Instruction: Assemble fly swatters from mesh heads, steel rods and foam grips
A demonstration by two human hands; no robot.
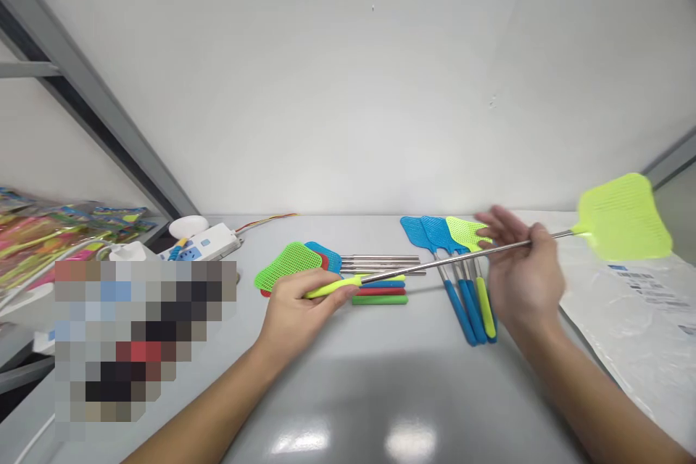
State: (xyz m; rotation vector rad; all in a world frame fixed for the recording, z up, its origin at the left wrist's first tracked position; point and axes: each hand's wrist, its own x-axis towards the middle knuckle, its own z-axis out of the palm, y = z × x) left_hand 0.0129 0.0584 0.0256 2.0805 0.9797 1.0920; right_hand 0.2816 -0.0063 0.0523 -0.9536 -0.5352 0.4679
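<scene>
My left hand (296, 301): fingers curled tight around yellow-green handle of extended fly swatter (623, 217). My right hand (525, 268): thumb and fingers pinching its steel rod mid-length, remaining fingers spread. Swatter held above grey table (380, 391), head out to right. Below: 3 swatters (467, 290) near right hand, collapsed stack (326, 264) beside left. Power strip (204, 243) far left.

Head-worn camera, single view | faces forward and slightly down across the glossy grey tabletop (348, 391) toward the plain white wall (348, 87) | close range, forearms entering from the bottom edge | wide lens bends the frame's edges
</scene>
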